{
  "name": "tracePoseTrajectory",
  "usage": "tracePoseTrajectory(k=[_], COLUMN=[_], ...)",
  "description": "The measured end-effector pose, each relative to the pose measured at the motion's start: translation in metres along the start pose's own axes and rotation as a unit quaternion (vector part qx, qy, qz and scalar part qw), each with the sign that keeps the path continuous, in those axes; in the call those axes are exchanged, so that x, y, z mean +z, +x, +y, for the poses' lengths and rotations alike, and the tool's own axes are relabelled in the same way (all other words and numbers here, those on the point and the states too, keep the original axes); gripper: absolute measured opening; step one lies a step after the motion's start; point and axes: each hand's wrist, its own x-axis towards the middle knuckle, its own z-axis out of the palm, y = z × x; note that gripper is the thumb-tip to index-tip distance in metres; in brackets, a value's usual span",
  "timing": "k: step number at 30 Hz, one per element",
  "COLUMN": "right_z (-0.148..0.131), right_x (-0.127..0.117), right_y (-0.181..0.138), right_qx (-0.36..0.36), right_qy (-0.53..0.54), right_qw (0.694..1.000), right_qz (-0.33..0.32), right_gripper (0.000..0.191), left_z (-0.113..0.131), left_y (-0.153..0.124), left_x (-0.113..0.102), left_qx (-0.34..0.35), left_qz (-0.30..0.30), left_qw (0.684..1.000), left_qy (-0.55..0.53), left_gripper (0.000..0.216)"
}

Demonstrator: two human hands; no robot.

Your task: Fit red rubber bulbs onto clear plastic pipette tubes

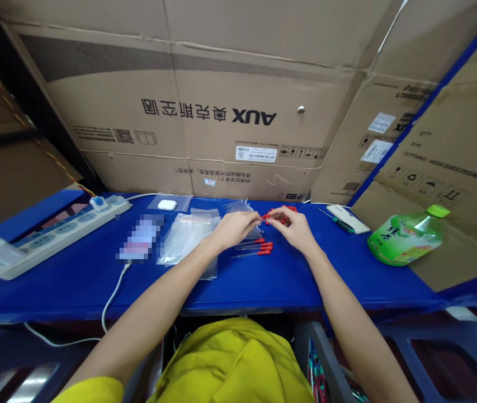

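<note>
Over the blue table, my left hand [232, 229] is closed in a pinch on what looks like a thin glass dropper tube, mostly hidden by the fingers. Facing it, my right hand [294, 228] pinches a small red rubber bulb at the tube's end; the fingertips of both hands almost meet. Loose clear glass tubes [238, 205] lie behind my left hand. More red bulbs [292, 209] are heaped just behind my right hand. Several droppers with red bulbs on their ends [264, 247] lie side by side below the hands, bulbs pointing right.
Clear zip bags [185, 238] lie left of the tubes, beside a blurred phone [140, 239] on a cable. A white earbud case [166, 205] and a power strip [68, 228] sit farther left. At right are a green-handled tool [342, 225] and a green bottle [406, 238]. Cardboard [204, 73] walls the back.
</note>
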Motion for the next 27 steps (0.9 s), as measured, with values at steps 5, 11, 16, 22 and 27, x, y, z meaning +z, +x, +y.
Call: tracePoseTrajectory(k=[5, 11, 16, 22, 27], right_z=[0.022, 0.027, 0.028, 0.017, 0.002], right_x=[-0.018, -0.01, -0.009, -0.009, 0.004], right_y=[0.002, -0.004, -0.004, 0.001, 0.0], right_qx=[0.082, 0.173, 0.155, 0.079, 0.051], right_qy=[-0.137, -0.312, -0.281, -0.033, 0.107], right_qw=[0.987, 0.931, 0.942, 0.996, 0.993], right_qz=[0.015, -0.081, -0.096, -0.022, 0.027], right_gripper=[0.021, 0.027, 0.009, 0.017, 0.025], left_z=[-0.004, -0.001, 0.002, 0.004, 0.005], left_y=[-0.001, 0.0, 0.001, -0.001, 0.001], left_x=[-0.001, -0.003, -0.005, -0.004, -0.003], left_qx=[-0.065, -0.1, -0.103, -0.096, -0.073], left_qz=[0.01, 0.002, 0.006, 0.009, 0.024], left_qw=[0.997, 0.993, 0.993, 0.994, 0.997], left_qy=[0.029, 0.062, 0.056, 0.046, 0.004], left_gripper=[0.035, 0.042, 0.042, 0.04, 0.038])
